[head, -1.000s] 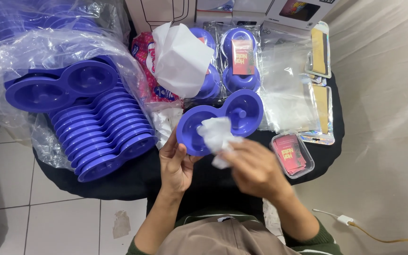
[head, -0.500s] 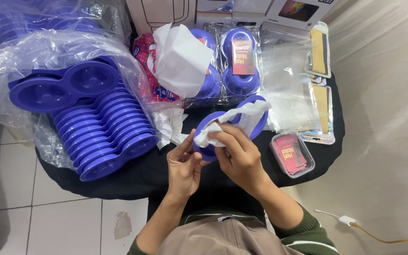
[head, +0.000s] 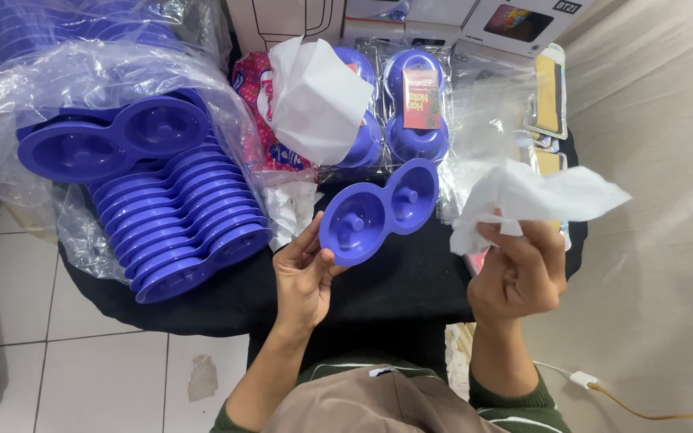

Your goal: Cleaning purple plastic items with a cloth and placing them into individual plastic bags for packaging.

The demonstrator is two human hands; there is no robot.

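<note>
The left hand [head: 302,277] grips a blue two-cup tray [head: 378,212] by its near end, the tray angling up and away. Well apart to its right, the right hand [head: 519,273] pinches a crumpled white tissue [head: 535,196] above the black table [head: 411,281].

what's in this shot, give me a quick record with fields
left hand: left hand grips one end of a blue two-cup tray
right hand: right hand holds up a white tissue, apart from the tray
left side: stack of blue trays in a clear plastic bag
surface: black cloth
</note>
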